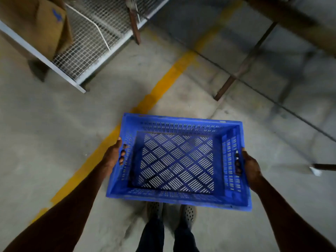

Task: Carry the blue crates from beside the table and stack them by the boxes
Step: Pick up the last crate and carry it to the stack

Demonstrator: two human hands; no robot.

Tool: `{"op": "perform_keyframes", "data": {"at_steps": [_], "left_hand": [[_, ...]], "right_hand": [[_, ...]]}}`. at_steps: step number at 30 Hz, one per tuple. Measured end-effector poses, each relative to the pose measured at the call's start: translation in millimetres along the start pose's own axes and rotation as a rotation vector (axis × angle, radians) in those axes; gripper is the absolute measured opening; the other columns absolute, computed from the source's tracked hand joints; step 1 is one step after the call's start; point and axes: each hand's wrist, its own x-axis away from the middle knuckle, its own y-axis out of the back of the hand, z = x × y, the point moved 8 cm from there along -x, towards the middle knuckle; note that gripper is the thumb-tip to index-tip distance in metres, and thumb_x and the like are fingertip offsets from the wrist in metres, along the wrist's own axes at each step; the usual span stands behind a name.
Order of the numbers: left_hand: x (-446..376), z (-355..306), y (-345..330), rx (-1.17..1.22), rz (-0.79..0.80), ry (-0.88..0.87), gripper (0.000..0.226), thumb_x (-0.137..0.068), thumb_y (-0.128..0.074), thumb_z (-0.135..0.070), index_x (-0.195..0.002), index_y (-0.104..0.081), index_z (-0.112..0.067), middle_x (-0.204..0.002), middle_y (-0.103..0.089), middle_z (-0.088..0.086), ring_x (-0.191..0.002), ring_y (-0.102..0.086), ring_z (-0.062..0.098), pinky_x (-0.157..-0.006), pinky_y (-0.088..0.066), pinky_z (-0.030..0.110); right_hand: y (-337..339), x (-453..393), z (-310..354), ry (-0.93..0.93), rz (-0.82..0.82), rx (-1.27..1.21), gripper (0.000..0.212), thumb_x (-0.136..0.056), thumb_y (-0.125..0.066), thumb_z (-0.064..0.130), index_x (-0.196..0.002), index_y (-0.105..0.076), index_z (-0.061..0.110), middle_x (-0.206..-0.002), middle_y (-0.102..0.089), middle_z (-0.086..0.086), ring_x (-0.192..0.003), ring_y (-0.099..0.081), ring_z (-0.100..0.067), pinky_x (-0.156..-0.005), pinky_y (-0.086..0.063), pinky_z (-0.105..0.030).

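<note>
You are carrying the blue crate (177, 160), left hand (113, 154) and right hand (250, 167) gripping its handle slots; likely next, heading toward the cardboard box (36, 22) at upper left.

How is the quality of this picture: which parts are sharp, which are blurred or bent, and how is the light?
Head view: the blue perforated plastic crate, gripped by the left hand and right hand, is fairly sharp; the brown cardboard box and white wire-mesh rack at the top are smeared; the wide lens bends the yellow painted floor line; light is dim, without glare.
</note>
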Motion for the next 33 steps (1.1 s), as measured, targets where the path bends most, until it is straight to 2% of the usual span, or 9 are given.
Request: {"op": "perform_keyframes", "data": {"at_steps": [2, 6, 9, 13, 16, 20, 26, 31, 33], "left_hand": [[62, -33, 11, 0.001, 0.008, -0.004, 0.053, -0.098, -0.032, -0.063, -0.087, -0.056, -0.017, -0.061, -0.036, -0.001, -0.037, -0.032, 0.012, -0.039, -0.028, 0.021], [196, -98, 25, 0.054, -0.019, -0.068, 0.047, -0.099, -0.034, -0.060, -0.085, -0.049, -0.018, -0.065, -0.040, 0.000, -0.045, -0.032, 0.014, -0.043, -0.028, 0.025], [280, -123, 31, 0.114, -0.046, -0.083, 0.043, -0.103, -0.035, -0.049, -0.081, -0.052, -0.016, -0.068, -0.044, 0.003, -0.037, -0.040, 0.009, -0.037, -0.031, 0.019], [355, -146, 31, 0.054, -0.104, -0.167, 0.046, -0.102, -0.035, -0.053, -0.080, -0.057, -0.018, -0.066, -0.048, 0.001, -0.036, -0.038, 0.007, -0.040, -0.029, 0.019], [383, -156, 26, 0.013, -0.113, -0.222, 0.050, -0.101, -0.035, -0.055, -0.079, -0.058, -0.017, -0.063, -0.047, 0.002, -0.035, -0.035, 0.009, -0.042, -0.029, 0.020], [395, -170, 12, -0.079, -0.080, -0.243, 0.051, -0.099, -0.036, -0.058, -0.087, -0.058, -0.013, -0.064, -0.046, 0.003, -0.046, -0.034, 0.018, -0.048, -0.030, 0.025], [397, -199, -28, -0.190, 0.006, -0.300, 0.052, -0.098, -0.035, -0.061, -0.084, -0.058, -0.016, -0.065, -0.045, 0.001, -0.047, -0.031, 0.018, -0.048, -0.028, 0.025], [394, -226, -63, -0.307, 0.105, -0.354, 0.052, -0.100, -0.034, -0.057, -0.082, -0.058, -0.015, -0.066, -0.045, 0.002, -0.047, -0.033, 0.018, -0.046, -0.029, 0.024], [396, -236, -78, -0.350, 0.149, -0.381, 0.050, -0.101, -0.033, -0.055, -0.081, -0.057, -0.016, -0.066, -0.045, 0.002, -0.047, -0.032, 0.017, -0.047, -0.028, 0.022]], "right_hand": [[10, 64, 32, 0.004, -0.010, 0.013, 0.046, -0.097, -0.043, 0.056, -0.090, -0.059, 0.013, -0.055, -0.040, 0.000, -0.037, -0.032, -0.011, -0.036, -0.028, -0.020], [36, 181, 87, 0.036, -0.023, -0.006, 0.046, -0.097, -0.044, 0.057, -0.089, -0.062, 0.015, -0.056, -0.043, 0.002, -0.038, -0.033, -0.010, -0.036, -0.028, -0.020], [62, 256, 111, 0.053, -0.034, -0.037, 0.045, -0.095, -0.045, 0.057, -0.089, -0.062, 0.017, -0.056, -0.044, 0.002, -0.037, -0.033, -0.010, -0.036, -0.027, -0.018], [94, 325, 130, 0.097, -0.046, -0.075, 0.041, -0.096, -0.046, 0.054, -0.089, -0.061, 0.016, -0.051, -0.043, 0.005, -0.036, -0.031, -0.009, -0.036, -0.026, -0.018], [115, 355, 136, 0.136, -0.073, -0.069, 0.044, -0.095, -0.045, 0.055, -0.090, -0.061, 0.015, -0.053, -0.044, 0.003, -0.038, -0.032, -0.010, -0.039, -0.027, -0.021], [143, 379, 138, 0.161, -0.139, -0.063, 0.042, -0.096, -0.045, 0.053, -0.090, -0.060, 0.014, -0.057, -0.043, 0.002, -0.041, -0.033, -0.012, -0.041, -0.027, -0.023], [182, 415, 125, 0.199, -0.264, -0.124, 0.046, -0.096, -0.043, 0.056, -0.087, -0.061, 0.015, -0.059, -0.047, 0.000, -0.043, -0.036, -0.014, -0.044, -0.029, -0.025], [208, 450, 95, 0.229, -0.409, -0.208, 0.050, -0.097, -0.041, 0.056, -0.093, -0.061, 0.011, -0.061, -0.046, -0.004, -0.044, -0.035, -0.016, -0.047, -0.028, -0.027], [214, 465, 78, 0.233, -0.459, -0.242, 0.055, -0.092, -0.043, 0.062, -0.095, -0.063, 0.011, -0.066, -0.048, -0.006, -0.048, -0.037, -0.017, -0.048, -0.029, -0.027]]}}
